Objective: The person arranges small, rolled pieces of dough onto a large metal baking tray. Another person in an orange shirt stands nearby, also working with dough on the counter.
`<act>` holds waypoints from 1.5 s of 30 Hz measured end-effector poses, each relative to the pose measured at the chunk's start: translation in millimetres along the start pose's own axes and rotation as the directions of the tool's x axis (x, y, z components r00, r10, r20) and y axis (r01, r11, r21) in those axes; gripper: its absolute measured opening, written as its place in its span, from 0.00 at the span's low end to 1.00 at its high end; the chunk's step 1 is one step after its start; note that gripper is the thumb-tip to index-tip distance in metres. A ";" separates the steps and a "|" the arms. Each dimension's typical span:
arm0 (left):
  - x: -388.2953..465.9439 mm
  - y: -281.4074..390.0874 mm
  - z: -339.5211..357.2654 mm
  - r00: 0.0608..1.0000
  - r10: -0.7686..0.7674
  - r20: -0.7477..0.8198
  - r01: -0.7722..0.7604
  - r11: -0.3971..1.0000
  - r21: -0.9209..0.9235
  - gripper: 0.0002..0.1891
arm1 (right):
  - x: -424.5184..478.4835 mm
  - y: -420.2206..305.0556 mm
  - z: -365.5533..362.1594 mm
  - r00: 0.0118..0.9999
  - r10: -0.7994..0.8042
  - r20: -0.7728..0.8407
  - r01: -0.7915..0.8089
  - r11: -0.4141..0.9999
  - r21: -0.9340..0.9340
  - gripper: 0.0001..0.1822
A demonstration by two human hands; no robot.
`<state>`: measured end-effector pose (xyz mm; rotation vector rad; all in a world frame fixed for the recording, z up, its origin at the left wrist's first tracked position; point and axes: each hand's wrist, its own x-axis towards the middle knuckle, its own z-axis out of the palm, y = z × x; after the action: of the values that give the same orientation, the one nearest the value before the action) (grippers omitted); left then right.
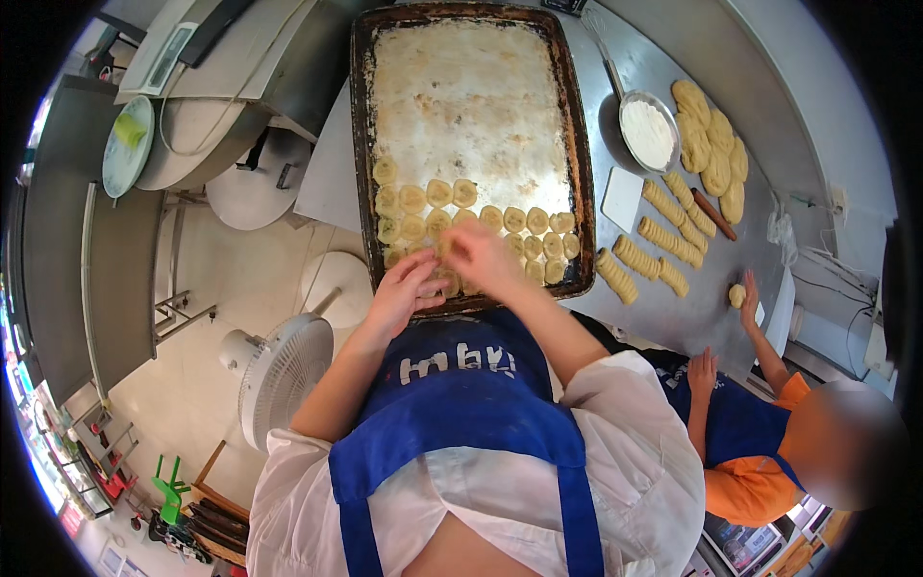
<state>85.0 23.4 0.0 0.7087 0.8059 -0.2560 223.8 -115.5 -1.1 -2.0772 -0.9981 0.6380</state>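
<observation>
A large metal baking tray (469, 108) with a dark, worn rim lies before me, its near part covered with rows of small flat dough rounds (515, 219). My right hand (484, 258) is over the near rows, blurred, fingers bent and pointing down; whether dough is between its fingertips cannot be made out. My left hand (411, 287) is beside it over the tray's near left part, palm turned inward, fingers apart, with no dough seen in it. Both hands hide some of the rounds under them. Ridged dough rolls (670, 241) lie on the steel table right of the tray.
Right on the steel table (710, 317) are a white scraper (621, 200), a bowl of flour (649, 135), a whisk (613, 76), a rolling pin (714, 214) and dough pieces (716, 172). A co-worker (750, 461) has one hand by a small dough ball (736, 296). A fan (285, 379) stands at left.
</observation>
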 end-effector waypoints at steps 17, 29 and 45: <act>-1.3 -4.6 -17.0 0.998 0.056 -0.013 -0.054 0.991 0.124 0.21 | 54.0 92.6 -47.0 0.998 -0.039 0.052 0.052 0.955 -0.291 0.14; -3.7 -13.0 -39.8 0.997 0.070 -0.027 -0.060 0.962 0.265 0.22 | 90.7 100.7 -1.1 0.948 0.014 -0.317 -0.220 0.750 -0.624 0.28; -43.8 -7.5 -53.8 0.995 0.077 -0.056 -0.062 0.971 0.230 0.22 | 102.0 86.7 -24.3 0.900 -0.042 -0.433 -0.256 0.754 -0.606 0.36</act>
<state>21.2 51.5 2.7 0.9638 0.8192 -0.2663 337.8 -79.9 -66.3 -2.7402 -0.9148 -0.1772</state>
